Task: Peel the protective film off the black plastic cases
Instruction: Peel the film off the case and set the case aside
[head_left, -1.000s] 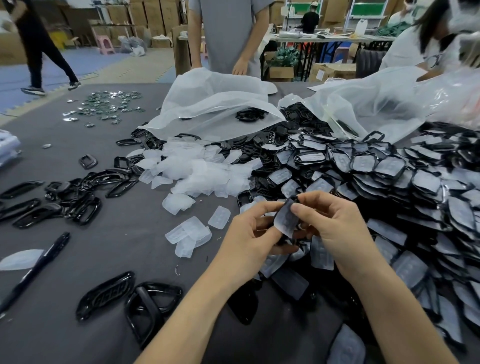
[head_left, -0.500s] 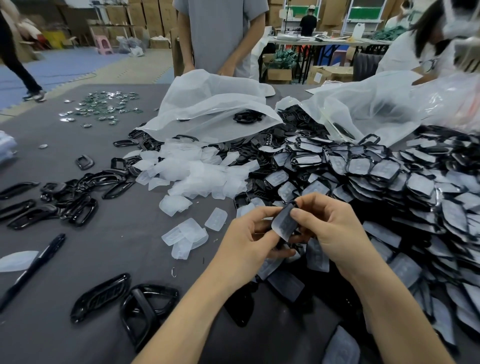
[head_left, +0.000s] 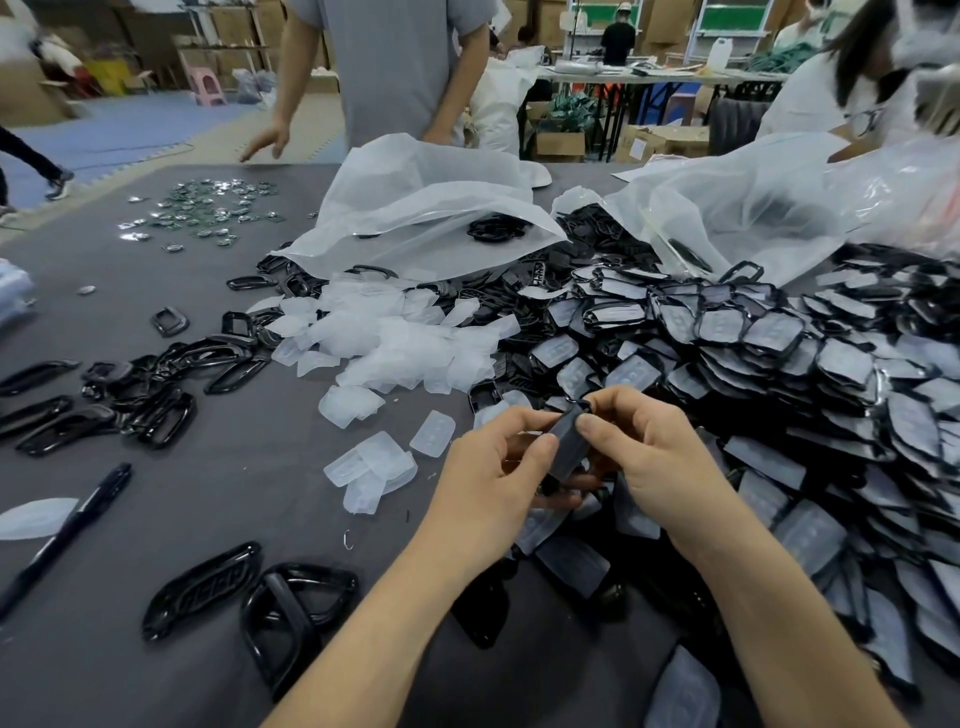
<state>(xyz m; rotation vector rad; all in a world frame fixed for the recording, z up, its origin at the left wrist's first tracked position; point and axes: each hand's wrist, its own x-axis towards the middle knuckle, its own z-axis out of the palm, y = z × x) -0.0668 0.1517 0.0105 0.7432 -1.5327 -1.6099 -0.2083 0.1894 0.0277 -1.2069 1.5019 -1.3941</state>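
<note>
A small black plastic case (head_left: 568, 448) with greyish film on its face is held upright between both hands above the table. My left hand (head_left: 493, 473) grips its left edge, thumb on the film. My right hand (head_left: 647, 457) pinches its right side, thumb near the top. A large heap of film-covered black cases (head_left: 779, 364) spreads to the right. Peeled clear films (head_left: 395, 343) lie piled in the middle. Bare black frames (head_left: 156, 395) lie at left.
A black pen (head_left: 67, 530) lies at the left edge. Two black frames (head_left: 249, 592) sit near my left forearm. White plastic bags (head_left: 426, 208) stand behind the piles. Small shiny parts (head_left: 202, 208) are scattered far left. A person in grey (head_left: 395, 67) stands at the table's far side.
The case has turned more edge-on between my hands, which shifted slightly right. The person in grey has lowered a hand toward the table's far edge.
</note>
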